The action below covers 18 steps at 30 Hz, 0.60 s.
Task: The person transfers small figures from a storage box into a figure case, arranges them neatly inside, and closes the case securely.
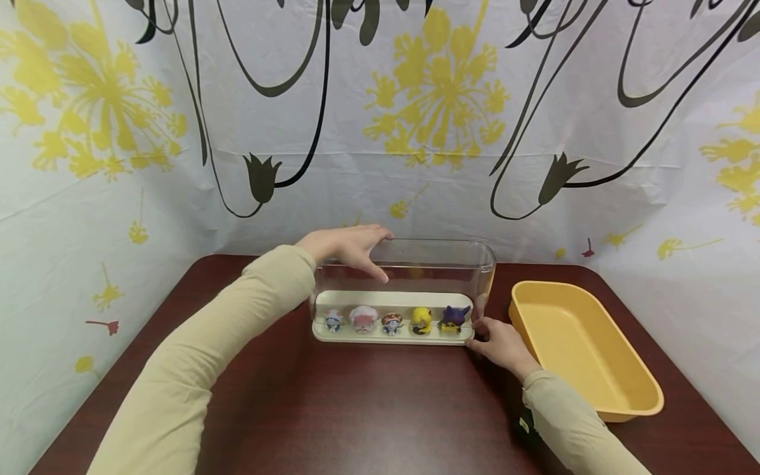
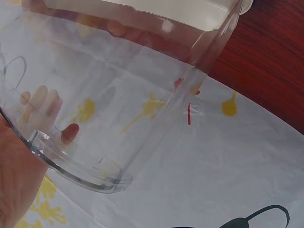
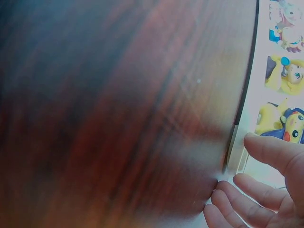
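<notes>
In the head view, a long clear plastic cover (image 1: 436,278) stands over a cream display base (image 1: 386,340). Several small toy figures line the base, among them a yellow one (image 1: 421,319) and a purple-hooded one (image 1: 454,318). From above, my left hand (image 1: 350,247) grips the cover's left part, thumb at the front and fingers towards the back. The left wrist view shows fingers through the clear plastic. My right hand (image 1: 501,343) holds the base's right front corner. Its thumb (image 3: 273,151) lies on the rim in the right wrist view, with the other fingers beside the corner.
A yellow plastic tray (image 1: 582,349) sits on the right side of the dark red table (image 1: 368,409), just beyond my right hand. Behind and at both sides hangs a white cloth (image 1: 356,132) with yellow and dark plant prints.
</notes>
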Tool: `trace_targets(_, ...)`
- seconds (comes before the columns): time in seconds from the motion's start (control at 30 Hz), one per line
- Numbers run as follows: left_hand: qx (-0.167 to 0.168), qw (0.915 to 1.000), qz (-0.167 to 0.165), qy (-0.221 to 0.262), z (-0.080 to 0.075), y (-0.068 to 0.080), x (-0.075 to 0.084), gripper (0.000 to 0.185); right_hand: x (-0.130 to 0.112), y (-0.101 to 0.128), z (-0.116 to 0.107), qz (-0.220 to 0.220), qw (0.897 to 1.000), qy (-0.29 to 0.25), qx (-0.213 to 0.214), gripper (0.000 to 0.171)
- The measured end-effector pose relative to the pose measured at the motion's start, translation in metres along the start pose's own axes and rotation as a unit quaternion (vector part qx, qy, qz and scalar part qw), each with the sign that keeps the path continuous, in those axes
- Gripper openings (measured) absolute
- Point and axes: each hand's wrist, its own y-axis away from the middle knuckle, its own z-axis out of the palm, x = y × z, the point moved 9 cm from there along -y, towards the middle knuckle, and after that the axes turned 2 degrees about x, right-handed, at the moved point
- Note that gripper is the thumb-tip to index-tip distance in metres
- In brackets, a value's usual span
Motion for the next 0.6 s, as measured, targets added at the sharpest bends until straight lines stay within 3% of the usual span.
trace_targets(0.6, -0.019, 0.9996, -0.018, -0.006, 0.014, -0.003, -0.004, 0.087, 0.001, 0.000, -0.001, -0.016, 1.000, 0.003, 0.014, 0.030)
